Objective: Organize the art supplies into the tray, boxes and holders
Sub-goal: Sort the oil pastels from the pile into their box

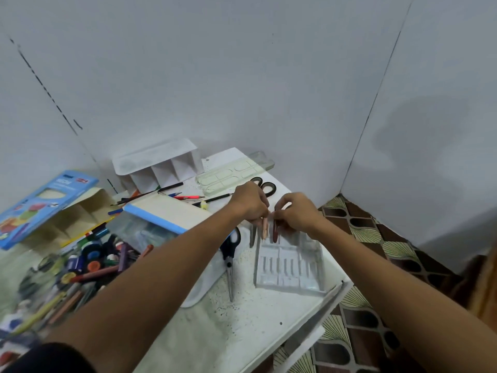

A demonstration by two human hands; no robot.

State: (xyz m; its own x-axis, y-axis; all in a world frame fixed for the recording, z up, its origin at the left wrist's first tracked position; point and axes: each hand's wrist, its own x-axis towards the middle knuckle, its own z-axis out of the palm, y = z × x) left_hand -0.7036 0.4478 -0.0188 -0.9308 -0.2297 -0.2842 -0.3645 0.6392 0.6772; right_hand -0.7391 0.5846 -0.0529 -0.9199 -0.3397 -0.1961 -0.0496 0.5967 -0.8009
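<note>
A clear plastic tray (289,265) with narrow slots lies on the white table, right of centre. My left hand (251,201) pinches a pale pink crayon (265,229) by its top, its lower end over the tray's far edge. Beside it my right hand (294,211) pinches a dark red crayon (275,232) the same way. Both crayons hang nearly upright, side by side, just apart. Whether they touch the tray cannot be told.
Black-handled scissors (230,254) lie left of the tray, a second pair (265,186) behind my hands. A pile of crayons, pens and caps (88,265) fills the left. Open blue boxes (51,208), a white divided holder (161,168) and a clear palette (231,173) stand behind. The table edge (333,292) runs right.
</note>
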